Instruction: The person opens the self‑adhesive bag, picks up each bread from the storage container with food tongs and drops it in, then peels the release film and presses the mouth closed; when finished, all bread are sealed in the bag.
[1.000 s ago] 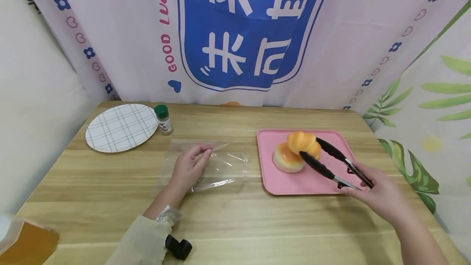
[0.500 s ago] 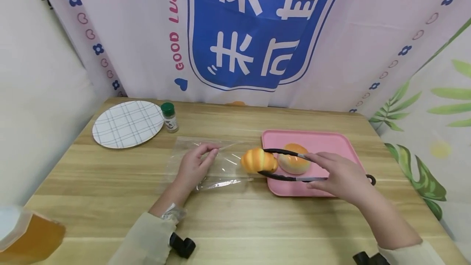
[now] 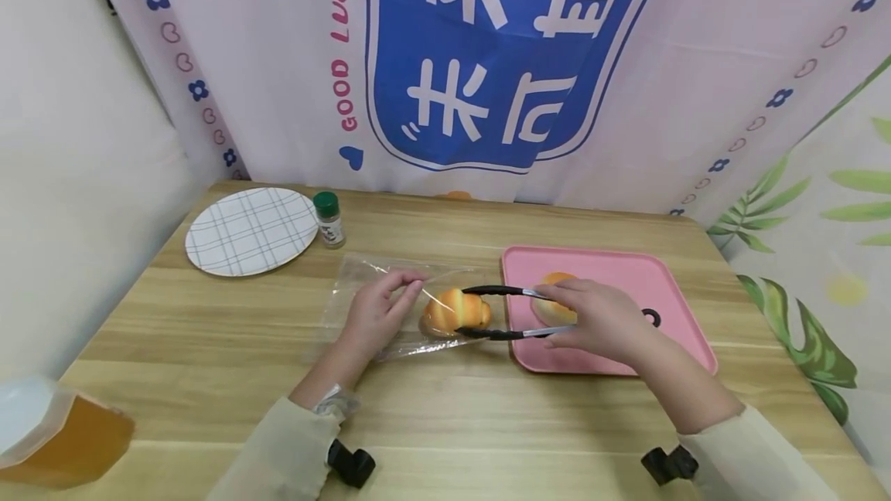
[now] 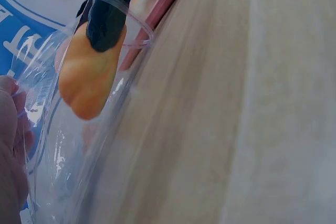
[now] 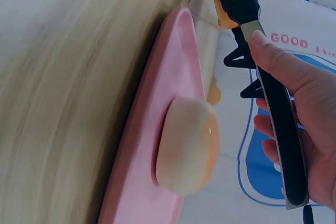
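Note:
My right hand [image 3: 599, 319] grips a pair of black-tipped metal tongs [image 5: 278, 124], its thumb along one arm. Between the tong tips is a golden ridged bread roll [image 3: 452, 312]. In the left wrist view the roll [image 4: 89, 77] and the tips are inside the mouth of a clear plastic bag [image 4: 58, 156]. My left hand [image 3: 379, 311] pinches the upper edge of that bag between thumb and fingers, holding its mouth raised. A round bun [image 5: 186, 145] with a glossy brown top sits on the pink tray [image 3: 668, 315], partly hidden behind my right hand in the head view.
A checked oval plate [image 3: 250, 232] lies at the back left, beside a green-capped shaker [image 3: 329, 219]. A container of amber liquid [image 3: 69, 439] stands at the near left. A printed cloth [image 3: 292, 60] hangs behind the wooden table [image 3: 487, 431].
My right hand has carried the roll in the tongs leftward from the tray into the bag's mouth. The bun has stayed on the tray, and my left hand keeps its hold on the bag.

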`<state>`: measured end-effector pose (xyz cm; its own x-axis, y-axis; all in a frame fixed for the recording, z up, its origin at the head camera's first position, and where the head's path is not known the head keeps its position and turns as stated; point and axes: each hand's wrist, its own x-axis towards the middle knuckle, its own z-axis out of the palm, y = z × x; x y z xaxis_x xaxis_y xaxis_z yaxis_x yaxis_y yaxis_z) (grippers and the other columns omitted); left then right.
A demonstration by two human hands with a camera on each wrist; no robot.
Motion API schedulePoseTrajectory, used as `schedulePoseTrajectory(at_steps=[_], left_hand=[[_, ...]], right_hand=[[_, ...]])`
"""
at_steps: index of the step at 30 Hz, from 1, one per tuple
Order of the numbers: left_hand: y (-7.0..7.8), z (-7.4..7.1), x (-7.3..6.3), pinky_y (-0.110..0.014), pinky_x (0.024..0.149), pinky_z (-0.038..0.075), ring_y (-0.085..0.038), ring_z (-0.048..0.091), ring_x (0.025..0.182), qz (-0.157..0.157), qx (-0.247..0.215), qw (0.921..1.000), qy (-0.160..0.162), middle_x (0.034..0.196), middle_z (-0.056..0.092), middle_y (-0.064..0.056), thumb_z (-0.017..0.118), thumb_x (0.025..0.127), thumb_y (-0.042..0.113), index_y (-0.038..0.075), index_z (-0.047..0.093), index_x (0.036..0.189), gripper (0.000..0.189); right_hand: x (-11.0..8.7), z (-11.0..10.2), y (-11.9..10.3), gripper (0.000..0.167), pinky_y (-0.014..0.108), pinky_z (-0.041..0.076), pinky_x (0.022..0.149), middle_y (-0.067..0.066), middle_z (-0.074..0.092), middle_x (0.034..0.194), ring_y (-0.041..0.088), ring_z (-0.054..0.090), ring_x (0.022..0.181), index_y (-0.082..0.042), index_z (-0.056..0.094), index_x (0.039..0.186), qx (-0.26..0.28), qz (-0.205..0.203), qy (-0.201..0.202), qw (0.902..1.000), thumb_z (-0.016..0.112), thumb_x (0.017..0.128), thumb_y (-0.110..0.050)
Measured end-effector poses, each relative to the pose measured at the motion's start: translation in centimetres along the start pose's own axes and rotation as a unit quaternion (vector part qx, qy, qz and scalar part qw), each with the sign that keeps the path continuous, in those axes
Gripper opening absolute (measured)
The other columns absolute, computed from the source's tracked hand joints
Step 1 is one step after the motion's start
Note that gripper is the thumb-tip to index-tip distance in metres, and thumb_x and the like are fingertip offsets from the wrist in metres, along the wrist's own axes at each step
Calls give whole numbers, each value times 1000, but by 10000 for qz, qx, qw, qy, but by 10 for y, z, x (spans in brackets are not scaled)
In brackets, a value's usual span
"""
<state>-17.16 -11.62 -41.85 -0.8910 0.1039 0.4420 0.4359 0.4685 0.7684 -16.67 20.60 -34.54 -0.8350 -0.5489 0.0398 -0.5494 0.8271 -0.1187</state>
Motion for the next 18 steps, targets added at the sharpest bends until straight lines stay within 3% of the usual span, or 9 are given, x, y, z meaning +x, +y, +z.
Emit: schedulePoseTrajectory(at_steps=[6,8,11,15,18], left_hand=[[-1,3,0,-42,96,55,-25,70,105,231,-2,9997,-15,105,75,-9,61,97,17,8,70,105,15],[-1,4,0,-42,96,55,-25,70,105,234,7,9997,-18,105,75,-8,61,97,17,8,70,105,15],[2,4,0,-41,96,56,-25,69,106,202,46,9998,-39,106,75,-8,61,97,16,8,70,105,15],[5,3,-1,-40,96,56,-24,69,107,166,110,9997,-111,107,75,-8,60,97,17,8,70,105,15],[6,3,-2,-39,95,56,-24,69,107,190,159,9996,-109,107,75,-7,61,97,17,8,70,104,15]], right_hand=[[15,8,-8,72,45,56,84,5,66,124,24,63,110,-18,58,136,523,-84,-264,9982,85,73,-39],[19,11,-12,71,42,56,82,4,66,122,20,63,101,-18,58,136,692,-84,-358,9969,84,74,-40],[24,13,-19,72,41,55,84,5,66,124,20,64,101,-19,58,137,792,-57,-460,9958,83,74,-43],[31,17,-27,73,47,54,93,8,64,132,27,61,119,-18,57,137,826,-19,-555,9950,82,75,-45],[36,20,-32,73,49,52,97,9,62,134,29,59,124,-16,57,138,831,-19,-662,9943,81,76,-46]])
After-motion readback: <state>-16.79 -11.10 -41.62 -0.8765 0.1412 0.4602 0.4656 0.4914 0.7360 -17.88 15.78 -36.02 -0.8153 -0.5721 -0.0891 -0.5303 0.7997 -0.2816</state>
